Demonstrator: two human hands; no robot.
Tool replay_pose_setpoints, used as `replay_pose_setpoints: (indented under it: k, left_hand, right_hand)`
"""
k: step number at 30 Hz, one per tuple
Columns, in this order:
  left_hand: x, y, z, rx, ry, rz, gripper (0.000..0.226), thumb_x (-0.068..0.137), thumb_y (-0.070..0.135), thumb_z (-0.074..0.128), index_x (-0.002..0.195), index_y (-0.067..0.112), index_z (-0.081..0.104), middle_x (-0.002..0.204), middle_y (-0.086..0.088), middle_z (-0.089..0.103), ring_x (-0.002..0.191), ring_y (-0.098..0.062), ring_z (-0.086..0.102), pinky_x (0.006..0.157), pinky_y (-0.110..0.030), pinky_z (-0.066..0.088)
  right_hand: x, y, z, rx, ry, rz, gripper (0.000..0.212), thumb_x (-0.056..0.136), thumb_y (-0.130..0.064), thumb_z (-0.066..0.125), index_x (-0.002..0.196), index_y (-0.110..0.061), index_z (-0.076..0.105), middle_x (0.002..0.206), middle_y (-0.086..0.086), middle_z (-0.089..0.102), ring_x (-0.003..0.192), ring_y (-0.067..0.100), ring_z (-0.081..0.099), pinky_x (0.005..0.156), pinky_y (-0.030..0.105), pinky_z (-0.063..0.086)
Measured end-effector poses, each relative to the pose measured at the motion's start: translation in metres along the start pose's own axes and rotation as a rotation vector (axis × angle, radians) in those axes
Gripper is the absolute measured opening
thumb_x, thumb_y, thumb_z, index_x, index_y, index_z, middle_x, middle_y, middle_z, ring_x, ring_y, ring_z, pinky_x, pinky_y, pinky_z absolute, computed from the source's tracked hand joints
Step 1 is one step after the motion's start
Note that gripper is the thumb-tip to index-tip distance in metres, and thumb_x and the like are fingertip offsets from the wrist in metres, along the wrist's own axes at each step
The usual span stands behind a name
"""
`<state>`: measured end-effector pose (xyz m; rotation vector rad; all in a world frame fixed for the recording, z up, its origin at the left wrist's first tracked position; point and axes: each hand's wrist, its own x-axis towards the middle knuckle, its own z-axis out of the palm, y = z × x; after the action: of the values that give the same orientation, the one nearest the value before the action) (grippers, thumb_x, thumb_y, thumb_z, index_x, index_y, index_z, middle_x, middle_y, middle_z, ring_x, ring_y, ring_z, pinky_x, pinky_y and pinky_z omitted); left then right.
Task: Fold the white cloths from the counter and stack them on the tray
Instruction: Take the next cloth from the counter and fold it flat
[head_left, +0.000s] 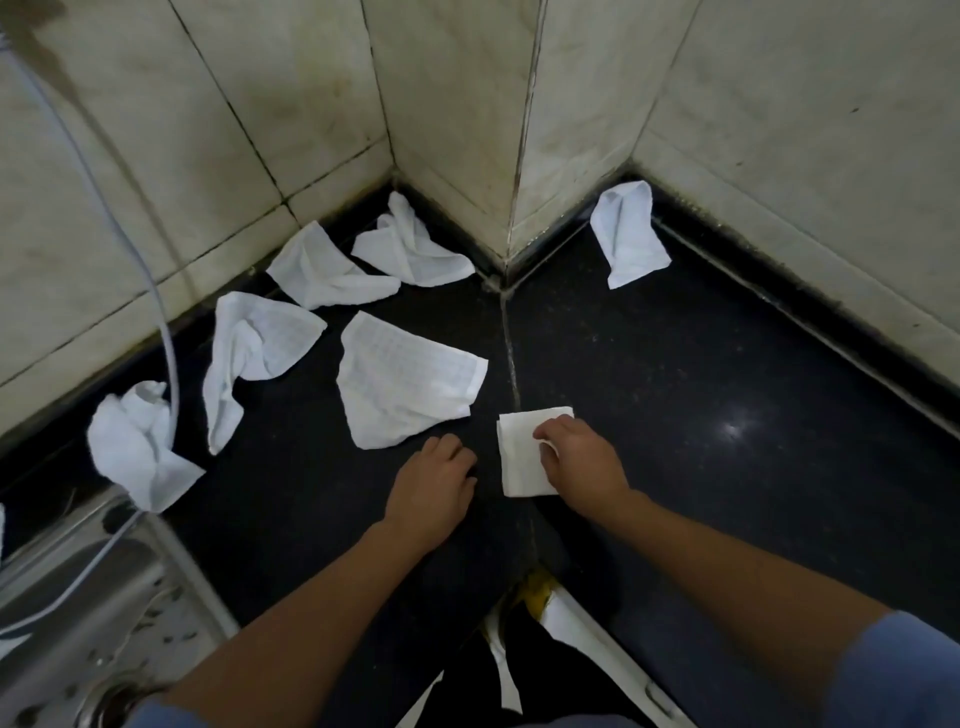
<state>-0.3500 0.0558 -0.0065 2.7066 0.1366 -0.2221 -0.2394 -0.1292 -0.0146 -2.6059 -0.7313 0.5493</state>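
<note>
Two things lie nearest you: a white-rimmed dark panel (576, 621) at your waist, which may be the tray though I cannot tell, and the steel sink (78, 587) off to your left. I see no folded stack on either.

Just beyond, your hands are apart on the black counter (727, 374). Your right hand (579, 460) pinches the near edge of the folded cloth (519, 457), thumb and curled fingers nipping a layer, likely so the small square keeps its creases when you lift it. It lies flat across the counter's seam, touching no other cloth. Your left hand (434, 480) rests beside it, fingers loosely bent, tips on the stone, gripping nothing. I judge it is parked there to be free for the next piece.

That piece is probably the flat cloth (410, 382), just past your left fingertips and already spread out, so it should need the least smoothing. Farther left lie a twisted cloth (249, 353) and a balled cloth (132, 441). The hose (169, 358) crosses the balled one on its way down to the sink, so it could snag when you pull. At the back, two corner cloths (322, 273) huddle where the tiled wall (457, 104) turns. A lone cloth (628, 234) sits well apart on the right, its far end against the wall. With one folded and six loose, you are early in the job.
</note>
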Motion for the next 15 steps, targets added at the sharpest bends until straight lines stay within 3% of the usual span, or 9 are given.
replay_pose_setpoints:
  k: [2,4,6,8,10,15]
  left_hand:
    - [0.015,0.018,0.007,0.041,-0.035,0.096,0.036,0.092,0.027,0.054,0.125,0.014,0.057,0.134,-0.007,0.047,0.12,-0.024,0.046,0.092,-0.036,0.044]
    - [0.029,0.032,0.016,0.122,-0.132,0.128,0.048,0.096,0.031,0.047,0.14,0.015,0.04,0.153,-0.009,0.027,0.139,-0.025,0.026,0.106,-0.039,0.034]
    - [0.038,0.033,0.025,0.224,-0.237,0.113,0.056,0.098,0.033,0.042,0.148,0.014,0.025,0.159,-0.009,0.008,0.146,-0.025,0.008,0.114,-0.043,0.024]
    - [0.038,0.024,0.033,0.298,-0.283,0.106,0.06,0.098,0.032,0.04,0.15,0.013,0.016,0.16,-0.008,-0.002,0.147,-0.025,0.0,0.116,-0.044,0.018]
    - [0.032,0.013,0.038,0.313,-0.281,0.11,0.063,0.098,0.033,0.039,0.151,0.015,0.011,0.16,-0.005,-0.005,0.147,-0.025,-0.001,0.116,-0.045,0.016]
    - [0.028,0.012,0.038,0.328,-0.296,0.087,0.063,0.099,0.036,0.037,0.152,0.017,0.008,0.16,0.0,-0.006,0.147,-0.024,-0.002,0.117,-0.044,0.015]
  right_hand:
    - [0.0,0.01,-0.001,-0.218,0.007,-0.143,0.037,0.093,-0.018,0.054,0.13,-0.014,0.055,0.135,0.005,0.053,0.124,0.024,0.048,0.089,0.036,0.048]
    - [-0.001,0.018,0.004,-0.346,-0.018,-0.225,0.052,0.093,-0.026,0.056,0.141,-0.01,0.044,0.15,0.01,0.039,0.138,0.027,0.038,0.096,0.044,0.047]
    - [-0.003,0.032,0.009,-0.424,-0.172,-0.191,0.065,0.099,-0.04,0.038,0.152,-0.008,0.017,0.16,0.008,0.007,0.148,0.023,0.012,0.11,0.047,0.033]
    - [-0.008,0.051,0.014,-0.495,-0.266,-0.138,0.069,0.098,-0.05,0.012,0.151,-0.011,-0.007,0.156,0.004,-0.019,0.148,0.019,-0.009,0.116,0.047,0.015]
    - [-0.012,0.066,0.014,-0.528,-0.247,-0.14,0.07,0.094,-0.053,0.004,0.148,-0.011,-0.011,0.155,0.004,-0.02,0.147,0.018,-0.01,0.117,0.05,0.01]
    - [-0.009,0.075,0.006,-0.607,-0.277,-0.215,0.073,0.095,-0.056,0.01,0.152,-0.01,0.006,0.161,0.008,-0.004,0.148,0.023,-0.004,0.117,0.055,0.009]
